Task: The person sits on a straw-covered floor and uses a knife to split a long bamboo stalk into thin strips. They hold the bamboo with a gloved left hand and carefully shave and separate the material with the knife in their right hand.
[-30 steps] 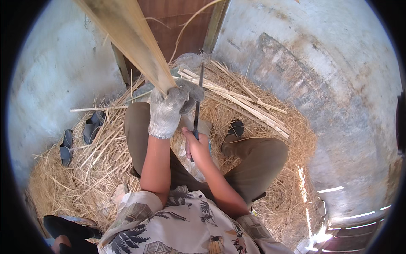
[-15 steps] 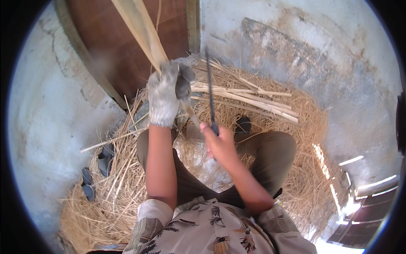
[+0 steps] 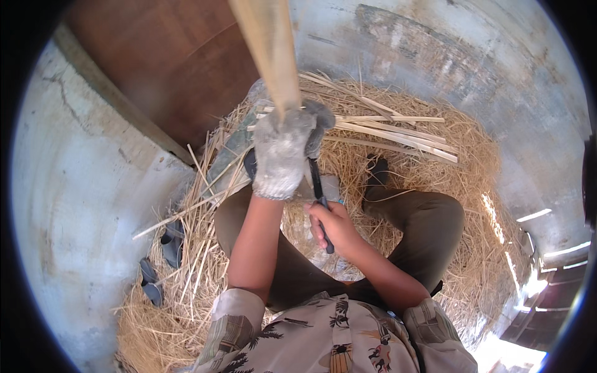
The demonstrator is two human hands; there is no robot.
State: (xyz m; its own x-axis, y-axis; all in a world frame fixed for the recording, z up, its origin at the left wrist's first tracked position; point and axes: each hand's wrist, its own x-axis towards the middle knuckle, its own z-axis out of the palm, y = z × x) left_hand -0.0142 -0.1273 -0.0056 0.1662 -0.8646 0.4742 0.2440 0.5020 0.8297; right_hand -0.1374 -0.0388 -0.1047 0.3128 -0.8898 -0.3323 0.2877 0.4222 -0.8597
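Patterned shirt [image 3: 336, 339] at the lower edge; both forearms rise from it. Right hand [image 3: 333, 225], bare, fingers curled tight about the dark handle of a knife [image 3: 318, 199], blade pointing up toward the glove. Person seated, legs in olive trousers [image 3: 429, 230] folded, one dark shoe [image 3: 375, 177] on the straw.

Left hand [image 3: 283, 152], in a grey work glove, closed in a fist round a pale bamboo pole [image 3: 268, 50] that runs up and out of the top edge. Knife tip sits just beside the gloved fist.

Beyond: loose straw bed [image 3: 454, 186], a bundle of split pale strips [image 3: 398, 130] lying across it. Pair of dark sandals [image 3: 158, 261] at left on concrete floor [image 3: 74, 205]. Brown door [image 3: 180, 68] behind.
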